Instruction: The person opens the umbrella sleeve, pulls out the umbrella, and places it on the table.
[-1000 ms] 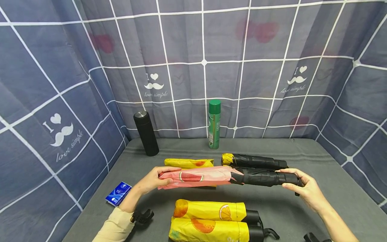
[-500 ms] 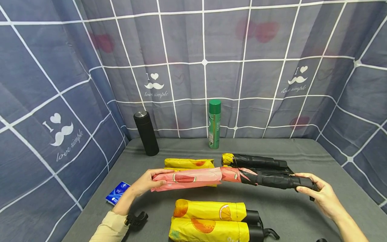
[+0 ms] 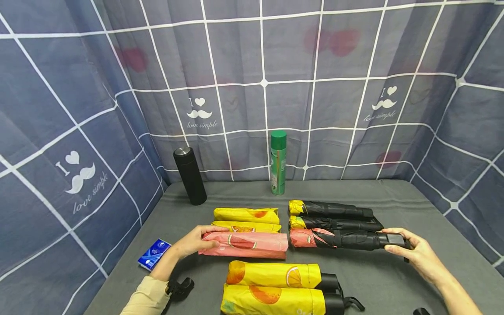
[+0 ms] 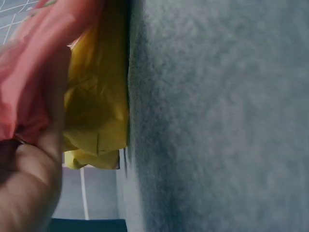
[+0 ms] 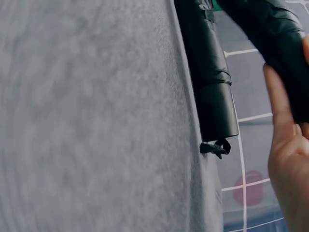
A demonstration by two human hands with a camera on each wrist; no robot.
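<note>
In the head view my left hand pinches the left end of a pink umbrella sleeve with a watermelon print. Opposite it, my right hand grips the handle end of a folded black-and-pink umbrella. A narrow gap separates sleeve and umbrella. Behind the sleeve lie two yellow sleeves, a far one and a nearer one partly covered. Two folded black umbrellas with yellow tips, a far one and a nearer one, lie behind the held umbrella.
Two sleeved yellow umbrellas, one farther and one nearer, lie at the front middle. A blue tissue pack is by my left forearm. At the back stand a black thermos and a green spray can.
The umbrella has come out of the pink sleeve as my right hand moved rightward and my left hand drew slightly left. Both pieces are now apart and lower, nearer the table.
</note>
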